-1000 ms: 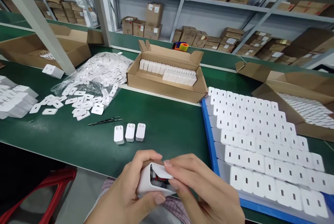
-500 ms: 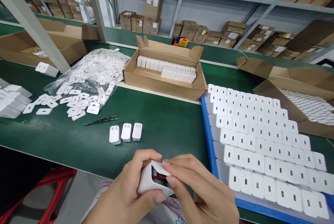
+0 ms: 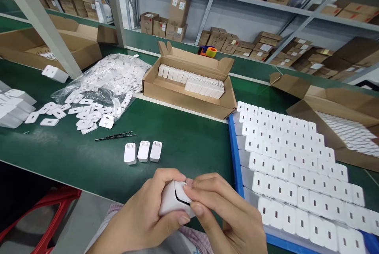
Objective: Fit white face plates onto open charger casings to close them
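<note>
Held low in front of me is a white charger housing [image 3: 170, 199], with my left hand [image 3: 148, 210] wrapped around it. My right hand [image 3: 220, 206] pinches a white end cover [image 3: 181, 191] and presses it against the housing's open end. A dark gap shows along one edge of the cover, which sits slightly tilted. Just beyond my hands, three white chargers with prongs [image 3: 143, 151] stand in a row on the green table [image 3: 183, 135]. Black tweezers [image 3: 115, 136] lie to their left.
Loose white covers [image 3: 85, 118] spill from a clear plastic bag [image 3: 109, 72]. A cardboard box [image 3: 189, 100] behind holds rows of chargers. At right, a blue-edged tray [image 3: 233, 159] is filled with upright chargers. White housings [image 3: 14, 108] are piled at far left.
The cover has swung down over the housing's open end, so the circuit parts inside are now hidden. Both hands keep their hold. The view has shifted slightly.
</note>
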A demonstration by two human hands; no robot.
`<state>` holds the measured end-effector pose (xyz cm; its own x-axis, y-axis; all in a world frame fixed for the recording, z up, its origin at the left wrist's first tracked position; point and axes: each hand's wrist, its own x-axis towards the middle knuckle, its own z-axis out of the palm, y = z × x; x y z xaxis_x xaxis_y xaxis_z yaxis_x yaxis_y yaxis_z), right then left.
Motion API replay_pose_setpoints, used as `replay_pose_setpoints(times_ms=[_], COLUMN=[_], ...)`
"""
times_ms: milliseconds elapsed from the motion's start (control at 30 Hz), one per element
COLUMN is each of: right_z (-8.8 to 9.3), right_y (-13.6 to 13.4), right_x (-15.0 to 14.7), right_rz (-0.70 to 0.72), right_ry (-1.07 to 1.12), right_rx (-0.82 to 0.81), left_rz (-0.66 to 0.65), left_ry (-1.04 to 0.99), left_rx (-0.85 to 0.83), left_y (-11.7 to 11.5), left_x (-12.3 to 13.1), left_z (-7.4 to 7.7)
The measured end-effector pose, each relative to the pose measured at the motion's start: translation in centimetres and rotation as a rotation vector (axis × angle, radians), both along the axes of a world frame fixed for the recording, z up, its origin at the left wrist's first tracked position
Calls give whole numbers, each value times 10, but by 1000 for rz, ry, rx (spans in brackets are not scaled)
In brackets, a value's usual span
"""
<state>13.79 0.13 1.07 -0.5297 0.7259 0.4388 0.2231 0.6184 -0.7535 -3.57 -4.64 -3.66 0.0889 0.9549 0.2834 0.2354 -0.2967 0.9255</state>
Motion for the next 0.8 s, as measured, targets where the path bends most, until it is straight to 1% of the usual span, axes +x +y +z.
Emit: replay_pose_setpoints(times_ms=[100,200,267,367,467,633,700,800], right_z=[-4,-12,-19,-28,-32,-30,-30,-30], right_y=[-5,-11,-14,-15,-13,-8,-6,-4], right_x=[-1,-4,-6,-8,-7,0,4,10], right_rz=[-6,-59,-88,-119,-156,-174,-179,-155], right_ry=[-68,-185,-214,-180,-151,-133,-160,-212], right_rx=[59,274,405,445,493,675,754,886], left_rz=[10,9,35,87,44,-29,-61,-72], left_ry=[-37,-166,-272,-396,-505,-535,-538,-529], left_rx=[4,-58,-100,-150,-201,-236,-270,-355], left_y=[1,1,2,1,0,-3,-5,-5], left_x=[0,4,8,16,24,27,25,20], left_z=[0,-1,-2,-4,-6,-4,0,12])
